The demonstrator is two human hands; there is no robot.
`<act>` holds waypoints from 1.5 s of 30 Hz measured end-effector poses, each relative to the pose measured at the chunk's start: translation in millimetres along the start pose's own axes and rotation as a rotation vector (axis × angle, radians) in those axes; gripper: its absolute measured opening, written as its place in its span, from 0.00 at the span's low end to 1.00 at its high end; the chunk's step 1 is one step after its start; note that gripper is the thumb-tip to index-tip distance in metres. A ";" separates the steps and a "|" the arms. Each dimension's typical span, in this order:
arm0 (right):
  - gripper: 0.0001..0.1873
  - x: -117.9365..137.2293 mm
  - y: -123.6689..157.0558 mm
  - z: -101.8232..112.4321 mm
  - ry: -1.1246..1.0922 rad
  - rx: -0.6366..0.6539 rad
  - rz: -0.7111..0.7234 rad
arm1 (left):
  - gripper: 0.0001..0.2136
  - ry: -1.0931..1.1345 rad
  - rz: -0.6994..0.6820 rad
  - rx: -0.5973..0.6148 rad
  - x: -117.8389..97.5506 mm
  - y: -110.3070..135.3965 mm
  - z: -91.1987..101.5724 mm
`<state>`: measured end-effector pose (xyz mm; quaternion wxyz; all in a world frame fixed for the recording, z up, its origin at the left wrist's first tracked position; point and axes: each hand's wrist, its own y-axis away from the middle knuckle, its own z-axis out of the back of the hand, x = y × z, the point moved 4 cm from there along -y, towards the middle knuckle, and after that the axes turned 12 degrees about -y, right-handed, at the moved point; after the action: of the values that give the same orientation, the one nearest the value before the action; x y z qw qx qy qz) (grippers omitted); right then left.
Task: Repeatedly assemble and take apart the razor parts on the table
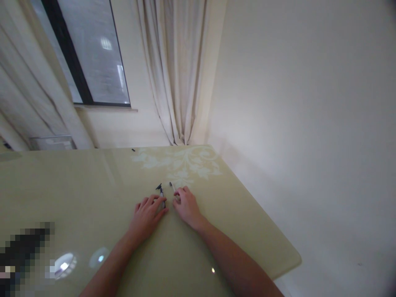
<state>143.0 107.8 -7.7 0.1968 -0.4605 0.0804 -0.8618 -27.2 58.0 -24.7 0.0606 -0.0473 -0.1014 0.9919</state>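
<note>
My left hand [147, 215] rests low over the table, with its thumb and index finger closed around the handle of a razor [161, 191]. The razor has a dark T-shaped head pointing away from me and a greyish handle, partly covered by the fingers. Just to the right, my right hand [187, 206] pinches a thin white stick with a small dark tip, which looks like a toothbrush [172, 186]. Its lower part is hidden by the fingers. Razor and toothbrush lie side by side, a small gap apart.
The glossy pale-green table [247, 231] bears a white floral pattern [185, 163]. A tiny dark piece [133, 150] lies near its far edge. Beyond are curtains [176, 70] and a window [93, 49]; a wall [309, 123] stands right. Pixelation covers something dark at lower left.
</note>
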 end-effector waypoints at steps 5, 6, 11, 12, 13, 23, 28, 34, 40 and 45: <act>0.03 21.2 -6.9 47.4 -0.097 -0.113 0.037 | 0.16 0.015 -0.021 -0.060 0.5 5.8 6.5; 0.03 22.4 -6.1 53.9 -0.103 -0.091 0.056 | 0.16 0.002 -0.016 -0.076 -0.6 6.5 8.1; 0.02 -0.2 11.9 59.0 -0.108 0.029 0.104 | 0.16 -0.090 0.047 -0.087 -7.3 3.4 10.2; 0.03 -7.7 16.0 57.2 -0.121 0.023 0.072 | 0.15 -0.098 0.048 -0.076 -9.0 2.4 9.4; 0.03 -13.8 19.7 54.7 -0.138 0.023 0.039 | 0.15 -0.102 0.045 -0.063 -10.7 1.7 8.4; 0.02 -2.7 36.7 33.4 -0.302 0.152 0.022 | 0.14 -0.007 0.169 -0.116 2.7 9.0 18.8; 0.18 3.0 40.3 32.5 -0.434 0.154 -0.019 | 0.15 0.193 0.136 -0.405 -1.0 23.6 45.4; 0.33 9.8 42.1 23.4 -0.855 0.168 -0.134 | 0.09 0.277 -0.278 -0.433 -56.6 41.4 40.3; 0.27 5.9 38.9 31.0 -1.141 0.179 -0.156 | 0.11 0.491 -0.034 -0.265 -46.6 33.9 30.0; 0.26 9.7 42.3 33.7 -1.259 0.454 -0.216 | 0.24 0.889 0.056 -0.141 -27.3 25.4 40.0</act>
<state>177.1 66.7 5.2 0.2107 -0.8274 -0.2790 -0.4396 -7.3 22.0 11.3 0.0679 -0.4755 -0.1316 0.8672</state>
